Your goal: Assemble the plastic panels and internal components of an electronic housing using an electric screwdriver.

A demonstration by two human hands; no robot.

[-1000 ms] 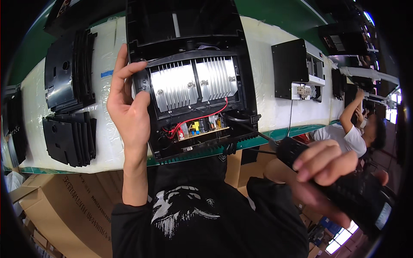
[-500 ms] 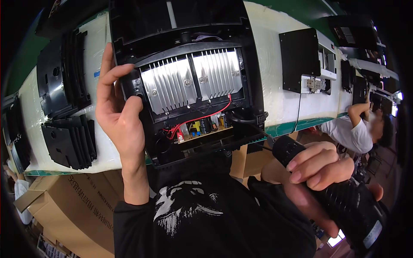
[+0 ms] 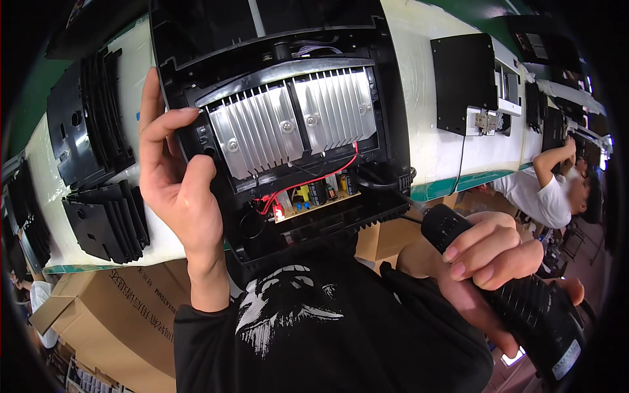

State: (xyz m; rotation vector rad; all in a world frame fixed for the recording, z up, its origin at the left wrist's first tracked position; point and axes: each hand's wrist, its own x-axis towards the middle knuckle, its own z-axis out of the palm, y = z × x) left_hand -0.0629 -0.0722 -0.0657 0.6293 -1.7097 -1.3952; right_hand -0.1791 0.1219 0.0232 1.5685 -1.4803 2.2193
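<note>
Left hand spread, fingers bracing left edge of open black housing at bench edge. Right hand wrapped round screwdriver, tip hidden near housing's lower right corner. Risks: tip slipping, nicking red wire or circuit board; housing tipping off edge if brace loosens.

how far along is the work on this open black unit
Done: two finned aluminium heatsinks sit screwed inside the black housing, red wires run to the circuit board. In hand: left hand steadies the housing; right hand holds a black electric screwdriver, tip hidden near the lower right corner. Left: the housing is uncovered.
</note>
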